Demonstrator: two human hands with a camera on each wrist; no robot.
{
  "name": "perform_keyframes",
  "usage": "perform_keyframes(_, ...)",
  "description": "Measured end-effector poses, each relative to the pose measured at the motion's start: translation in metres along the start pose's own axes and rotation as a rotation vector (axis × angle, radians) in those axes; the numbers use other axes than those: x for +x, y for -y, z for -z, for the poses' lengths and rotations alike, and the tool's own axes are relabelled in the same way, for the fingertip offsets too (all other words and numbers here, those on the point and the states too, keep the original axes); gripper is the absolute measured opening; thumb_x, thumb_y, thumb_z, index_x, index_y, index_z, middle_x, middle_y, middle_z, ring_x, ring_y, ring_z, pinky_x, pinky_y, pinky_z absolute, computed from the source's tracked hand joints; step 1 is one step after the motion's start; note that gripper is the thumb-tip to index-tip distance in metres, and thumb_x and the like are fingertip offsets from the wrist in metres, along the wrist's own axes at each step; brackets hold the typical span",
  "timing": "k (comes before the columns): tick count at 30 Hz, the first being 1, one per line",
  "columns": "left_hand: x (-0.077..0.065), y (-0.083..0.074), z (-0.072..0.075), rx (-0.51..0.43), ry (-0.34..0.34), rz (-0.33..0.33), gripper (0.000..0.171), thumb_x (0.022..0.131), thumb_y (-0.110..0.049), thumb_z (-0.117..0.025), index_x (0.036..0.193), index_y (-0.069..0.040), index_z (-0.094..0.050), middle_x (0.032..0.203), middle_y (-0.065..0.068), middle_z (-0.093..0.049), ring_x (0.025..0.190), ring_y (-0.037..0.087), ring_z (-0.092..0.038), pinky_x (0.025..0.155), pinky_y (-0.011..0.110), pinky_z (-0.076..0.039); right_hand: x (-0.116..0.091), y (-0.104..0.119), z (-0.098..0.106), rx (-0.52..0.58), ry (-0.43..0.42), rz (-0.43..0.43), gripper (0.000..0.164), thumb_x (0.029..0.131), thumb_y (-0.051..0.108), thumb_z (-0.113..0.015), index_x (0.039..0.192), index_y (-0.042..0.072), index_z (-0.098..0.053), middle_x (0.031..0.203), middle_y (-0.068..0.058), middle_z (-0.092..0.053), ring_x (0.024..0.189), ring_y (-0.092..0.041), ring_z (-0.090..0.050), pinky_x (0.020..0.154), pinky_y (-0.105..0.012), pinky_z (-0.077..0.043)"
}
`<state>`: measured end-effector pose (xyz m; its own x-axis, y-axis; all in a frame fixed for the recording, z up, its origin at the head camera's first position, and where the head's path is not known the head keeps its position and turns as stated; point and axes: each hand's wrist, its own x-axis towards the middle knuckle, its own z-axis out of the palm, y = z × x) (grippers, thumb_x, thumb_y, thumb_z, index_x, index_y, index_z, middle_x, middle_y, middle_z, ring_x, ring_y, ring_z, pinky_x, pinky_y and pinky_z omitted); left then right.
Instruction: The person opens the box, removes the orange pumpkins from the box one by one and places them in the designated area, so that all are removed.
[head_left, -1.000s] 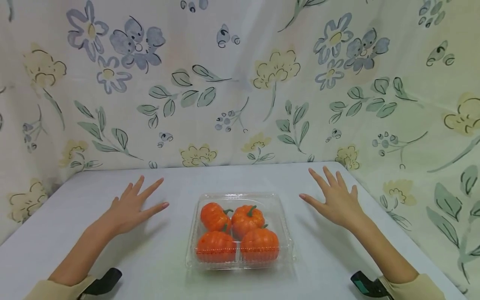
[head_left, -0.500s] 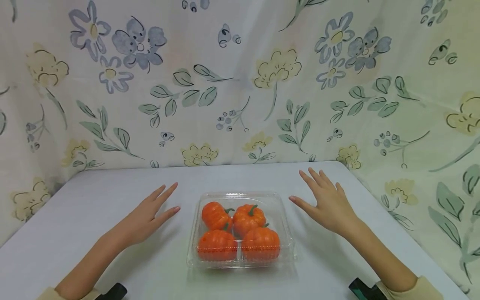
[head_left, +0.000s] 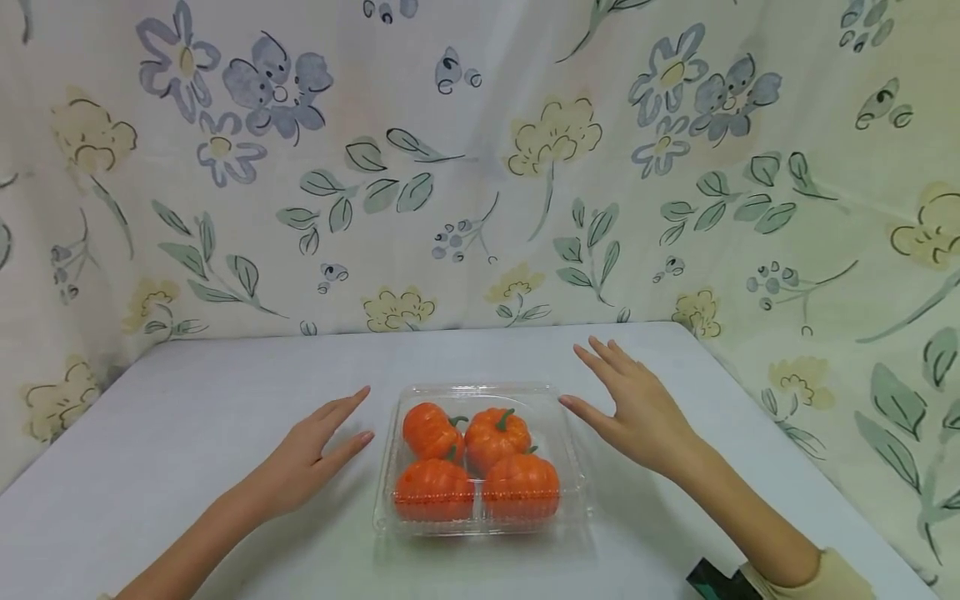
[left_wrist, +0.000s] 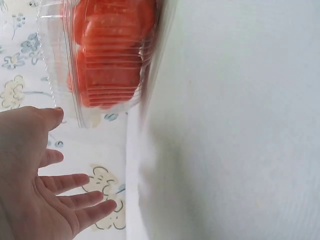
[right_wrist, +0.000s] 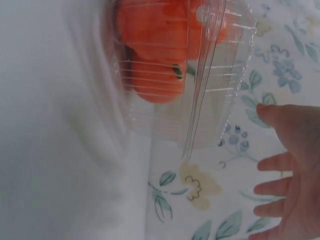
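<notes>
A clear plastic clamshell box [head_left: 566,492] with its lid down stands mid-table. Inside it are several small orange pumpkins [head_left: 498,440] with green stems. To the left of the box my left hand [head_left: 303,458] hovers over the table, fingers extended and thumb apart, holding nothing. My right hand [head_left: 637,412] is held up beside the box's right side, fingers spread, its thumb tip overlapping the box's far right corner in the head view. In the left wrist view the thumb [left_wrist: 54,119] is just short of the box's edge. The right wrist view shows the palm facing the box.
A white-covered table [head_left: 225,383] lies under everything. Behind it and along its right side hangs a floral curtain [head_left: 480,167]. A black strap device [head_left: 720,581] sits at the right cuff.
Both hands have moved inward toward the box, the left one to the right and slightly nearer, the right one to the left. The box has stayed in place.
</notes>
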<state>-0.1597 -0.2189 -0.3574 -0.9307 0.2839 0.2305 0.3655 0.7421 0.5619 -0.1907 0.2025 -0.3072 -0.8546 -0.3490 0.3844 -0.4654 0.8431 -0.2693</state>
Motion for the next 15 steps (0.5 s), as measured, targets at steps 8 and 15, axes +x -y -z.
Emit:
perform_keyframes(8,-0.004,-0.008,-0.012,-0.389,-0.009,0.093,0.055,0.109,-0.023,-0.059,0.158,-0.001,-0.045,0.143,0.024,-0.062,0.125,0.039,-0.065,0.093,0.039,-0.062,-0.001,0.019,-0.002,0.049,-0.026,0.069,0.071,0.098,0.041,-0.074,0.157,0.009,-0.051,0.162,-0.017,-0.047,0.151,-0.045,-0.04,0.115,-0.07,-0.039)
perform_keyframes(15,-0.011,-0.019,-0.022,-0.813,0.05,0.384,0.059,0.112,-0.028,-0.053,0.162,-0.003,-0.036,0.144,0.019,-0.06,0.123,0.026,-0.066,0.098,0.032,-0.06,-0.002,0.033,-0.008,0.065,-0.027,0.105,0.07,0.098,0.039,-0.076,0.158,0.012,-0.051,0.16,-0.013,-0.051,0.15,-0.041,-0.043,0.114,-0.069,-0.04)
